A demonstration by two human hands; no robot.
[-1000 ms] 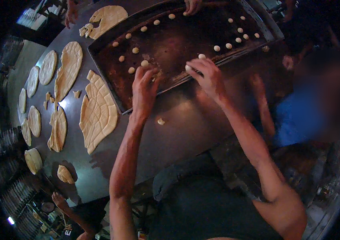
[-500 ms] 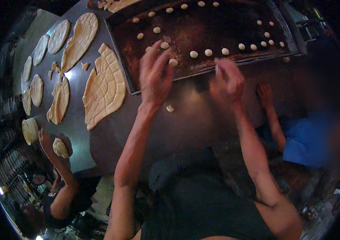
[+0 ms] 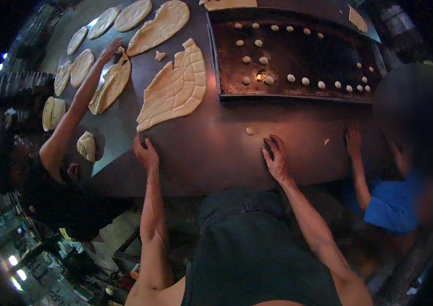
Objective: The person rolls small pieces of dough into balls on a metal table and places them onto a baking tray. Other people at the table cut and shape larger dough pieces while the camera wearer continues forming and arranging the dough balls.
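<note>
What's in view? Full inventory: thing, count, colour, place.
Table: one, dark, centre
Tray: one, dark, upper right
Dough balls: about 22, pale, in tray
Large scored sheet: one, pale, left of tray
Torn sheets: two, pale, further left
Flat rounds: five, pale, upper left
Dough scraps: at least three, pale, two nearer than tray, one by sheets
Dough lump: one, pale, table's left
Round object: one, pale, left; kind unclear
Co-workers' arms: at least two, bare, left and right
Blue sleeve: one, right
Own garment: dark, bottom
Own hands: two, bare; left hand by large sheet's tip, right hand near a scrap
</note>
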